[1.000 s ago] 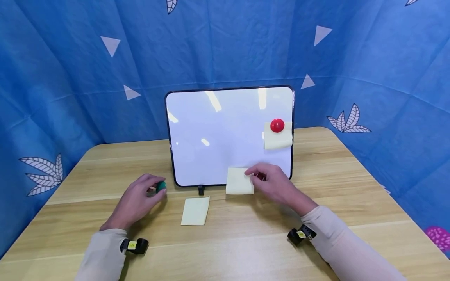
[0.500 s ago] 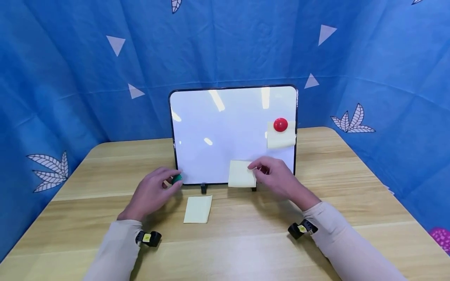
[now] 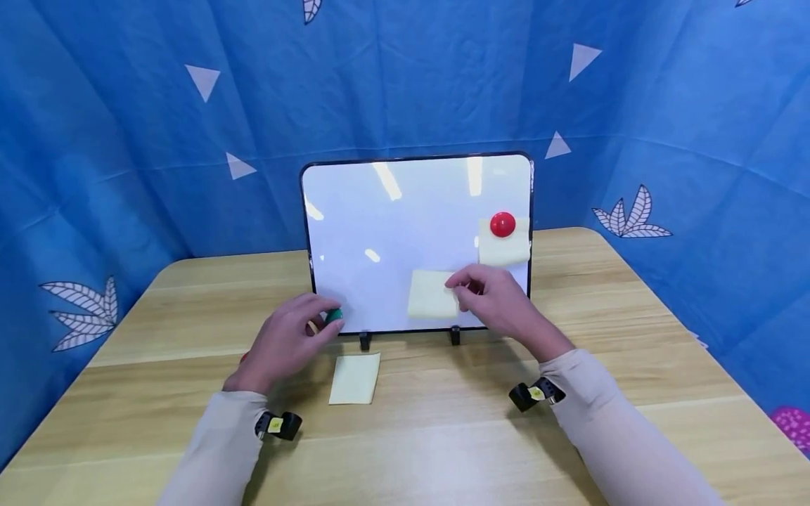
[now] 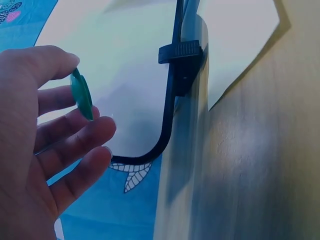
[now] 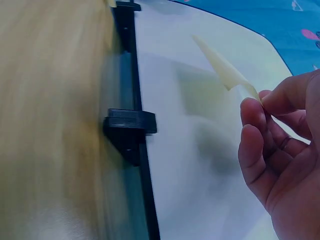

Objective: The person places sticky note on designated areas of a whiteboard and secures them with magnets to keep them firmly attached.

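My right hand (image 3: 496,296) pinches the right edge of a pale yellow sticky note (image 3: 432,295) in front of the lower part of a whiteboard (image 3: 392,232). In the right wrist view the note (image 5: 220,65) stands off the board surface, seen nearly edge-on. Thumb and fingers of my left hand (image 3: 287,341) pinch a round green magnet (image 3: 334,315) by the board's lower left corner. The left wrist view shows the magnet (image 4: 82,94) tilted on edge, its other fingers loosely bent. A red magnet (image 3: 503,224) sits over another sticky note (image 3: 504,246) on the board's right side.
Another sticky note (image 3: 354,379) lies on the wooden table (image 3: 430,436) in front of the board. Black feet (image 3: 365,341) support the board's lower edge. A bit of something red (image 3: 244,357) peeks out behind my left wrist. A blue curtain (image 3: 392,77) hangs behind.
My left hand has moved right with the green magnet, from beside the board to its lower left corner. My right hand has raised the sticky note from the board's bottom edge to higher up.
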Action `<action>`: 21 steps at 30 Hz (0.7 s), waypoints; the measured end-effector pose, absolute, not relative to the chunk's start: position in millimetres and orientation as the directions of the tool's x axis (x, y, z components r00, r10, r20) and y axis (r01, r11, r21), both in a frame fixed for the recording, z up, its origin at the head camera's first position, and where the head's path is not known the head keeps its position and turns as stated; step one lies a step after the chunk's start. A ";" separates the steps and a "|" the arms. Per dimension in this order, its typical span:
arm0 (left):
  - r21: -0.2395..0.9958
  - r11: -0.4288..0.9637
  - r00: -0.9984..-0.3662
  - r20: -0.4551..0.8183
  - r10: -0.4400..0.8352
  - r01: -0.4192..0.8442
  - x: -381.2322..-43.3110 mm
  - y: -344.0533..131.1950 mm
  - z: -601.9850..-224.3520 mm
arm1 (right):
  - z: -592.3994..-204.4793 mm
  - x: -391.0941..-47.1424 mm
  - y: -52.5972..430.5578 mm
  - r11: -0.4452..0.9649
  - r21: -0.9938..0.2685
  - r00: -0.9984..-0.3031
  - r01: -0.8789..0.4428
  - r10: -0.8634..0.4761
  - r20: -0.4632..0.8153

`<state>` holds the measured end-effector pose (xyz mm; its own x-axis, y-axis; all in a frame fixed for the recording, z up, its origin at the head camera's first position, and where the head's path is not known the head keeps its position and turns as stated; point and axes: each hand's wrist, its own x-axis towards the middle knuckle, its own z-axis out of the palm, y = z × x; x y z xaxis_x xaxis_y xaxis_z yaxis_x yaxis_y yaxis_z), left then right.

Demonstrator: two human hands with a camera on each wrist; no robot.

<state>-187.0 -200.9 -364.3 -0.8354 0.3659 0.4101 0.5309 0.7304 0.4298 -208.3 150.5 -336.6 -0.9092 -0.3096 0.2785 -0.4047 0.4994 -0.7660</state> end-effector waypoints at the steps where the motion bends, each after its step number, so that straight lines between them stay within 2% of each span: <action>1: 0.427 0.729 -0.834 0.408 0.372 0.534 -187.3 -199.8 -364.4 | -335.4 -209.1 150.5 0.494 -0.770 -0.910 -0.405 -0.302 0.284; 15: 0.424 0.693 -0.795 0.473 0.380 0.583 -198.8 -170.4 -349.1 | -316.2 -221.8 144.1 0.498 -0.776 -0.917 -0.386 -0.295 0.267; 21: 0.428 0.695 -0.799 0.470 0.375 0.578 -200.4 -164.8 -342.6 | -309.9 -226.8 139.6 0.462 -0.810 -0.923 -0.360 -0.306 0.236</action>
<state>-200.4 -164.8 -342.6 -0.7991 0.3746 0.4702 0.5777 0.6950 0.4280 -226.8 139.6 -309.9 -0.9225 -0.3055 0.2358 -0.3602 0.4622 -0.8103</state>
